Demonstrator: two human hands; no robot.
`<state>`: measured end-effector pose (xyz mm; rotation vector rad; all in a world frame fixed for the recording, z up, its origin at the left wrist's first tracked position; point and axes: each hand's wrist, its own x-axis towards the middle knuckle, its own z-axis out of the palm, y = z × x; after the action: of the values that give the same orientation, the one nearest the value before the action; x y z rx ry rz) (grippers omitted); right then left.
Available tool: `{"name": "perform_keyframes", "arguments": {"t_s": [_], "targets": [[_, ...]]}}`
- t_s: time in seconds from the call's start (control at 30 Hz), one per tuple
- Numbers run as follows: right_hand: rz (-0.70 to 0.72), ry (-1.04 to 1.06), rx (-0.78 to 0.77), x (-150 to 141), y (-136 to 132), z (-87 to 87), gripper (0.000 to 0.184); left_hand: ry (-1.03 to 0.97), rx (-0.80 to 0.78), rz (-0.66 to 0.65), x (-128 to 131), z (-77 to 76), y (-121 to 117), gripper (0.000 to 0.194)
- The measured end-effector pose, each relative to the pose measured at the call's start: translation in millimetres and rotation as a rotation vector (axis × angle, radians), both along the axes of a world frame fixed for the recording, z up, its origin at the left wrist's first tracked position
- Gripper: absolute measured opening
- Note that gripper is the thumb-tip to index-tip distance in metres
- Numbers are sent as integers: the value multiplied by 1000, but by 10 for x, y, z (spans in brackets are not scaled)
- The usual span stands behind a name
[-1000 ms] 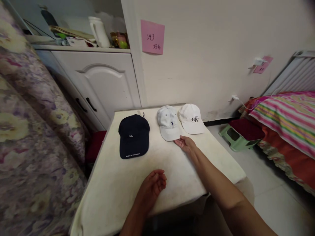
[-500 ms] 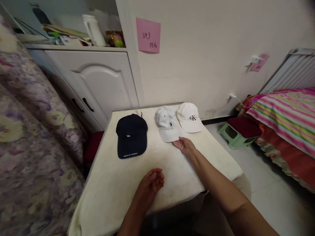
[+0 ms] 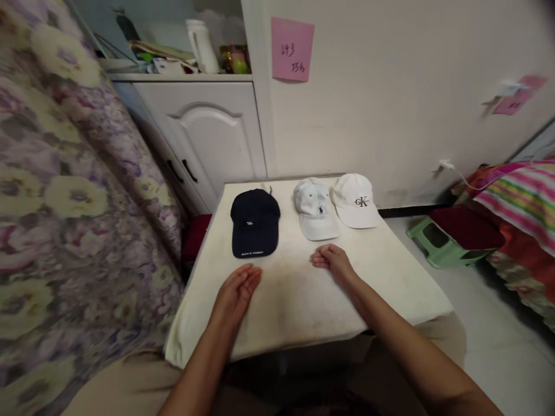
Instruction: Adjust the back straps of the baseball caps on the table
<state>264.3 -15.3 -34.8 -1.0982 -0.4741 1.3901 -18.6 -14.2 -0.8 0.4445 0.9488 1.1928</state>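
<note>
Three caps lie on a table with a cream cover (image 3: 295,300), their brims facing me. The navy cap (image 3: 255,222) with small white lettering is at the left. A pale blue-grey cap (image 3: 318,211) with a small dark emblem sits in the middle. The white cap (image 3: 355,199) with a dark CK print rests at the right, close beside it. My left hand (image 3: 239,287) is just below the navy cap's brim, fingers loosely bent, holding nothing. My right hand (image 3: 333,261) is a little in front of the pale cap's brim, apart from it, fingers loosely extended with nothing in them.
A flowered curtain (image 3: 87,231) hangs at the left, beside a white cabinet (image 3: 212,127). Behind the table is a wall with a pink paper note (image 3: 292,49). On the right stand a green stool (image 3: 455,237) and a bed with a striped cover (image 3: 520,196).
My right hand has come away from the pale cap's brim. My left hand has moved left and forward, towards the navy cap. The head view has turned left.
</note>
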Motion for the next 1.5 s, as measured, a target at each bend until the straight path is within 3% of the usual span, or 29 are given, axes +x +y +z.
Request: {"name": "perform_keyframes", "arguments": {"t_s": [0.27, 0.43, 0.83, 1.03, 1.23, 1.5], "targets": [[125, -1, 73, -760, 313, -78, 13, 20, -137, 25, -369, 19, 451, 20], [181, -11, 69, -967, 496, -81, 17, 18, -172, -3, -446, -18, 574, 21], [201, 21, 51, -1003, 551, -134, 18, -20, -140, 47, -392, -128, 536, 18], [248, 100, 55, -922, 510, -92, 4, -39, -60, 64, -362, -139, 506, 17], [358, 233, 17, -846, 492, -30, 12, -31, 3, 20, -346, -155, 468, 12], [366, 316, 18, -861, 462, -7, 18, -79, 114, -19, -322, -95, 457, 6]]}}
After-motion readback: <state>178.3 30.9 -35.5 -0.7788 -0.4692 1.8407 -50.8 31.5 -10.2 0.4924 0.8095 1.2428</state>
